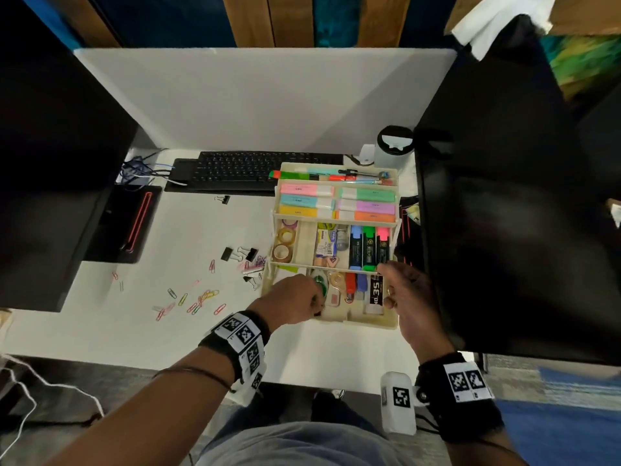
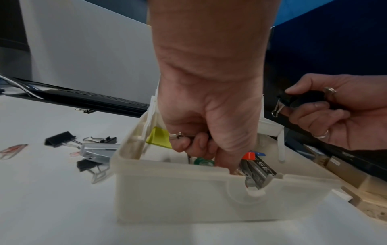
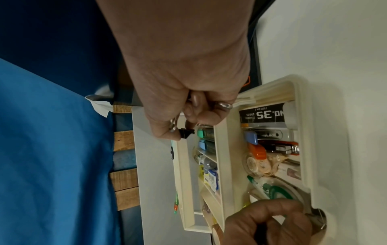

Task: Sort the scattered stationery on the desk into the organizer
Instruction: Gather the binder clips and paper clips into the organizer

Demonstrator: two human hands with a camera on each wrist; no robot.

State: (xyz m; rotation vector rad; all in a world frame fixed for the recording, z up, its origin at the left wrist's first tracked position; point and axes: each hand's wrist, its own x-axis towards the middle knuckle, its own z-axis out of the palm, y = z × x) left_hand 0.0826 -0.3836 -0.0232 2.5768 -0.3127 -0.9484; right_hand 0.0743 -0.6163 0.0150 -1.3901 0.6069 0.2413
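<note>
The cream tiered organizer [image 1: 336,321] stands open on the white table [image 1: 188,334], just in front of a black keyboard [image 1: 242,169]. Two black monitors flank it; the right one [image 1: 510,210] overhangs the organizer's right edge, close beside the right hand [image 1: 408,297]. That hand's fingers [image 2: 314,106] are curled round a black binder clip [image 2: 284,101], held above the organizer's right side. The left hand [image 1: 292,302] reaches down into the bottom tray, its fingers [image 2: 199,144] curled round something small with a metal loop; what it is I cannot tell. Beside them in the tray lie a green tape dispenser [image 3: 274,189], a clear one, an orange-capped stapler [image 3: 272,149] and a black box of No. 35 staples [image 3: 263,116]. The upper tier holds six pastel highlighters [image 1: 336,205], the middle one three dark markers [image 1: 369,247] and three tape rolls. Left of the organizer, loose on the table, lie several black binder clips [image 1: 240,253] and a scatter of coloured paper clips [image 1: 195,301].
</note>
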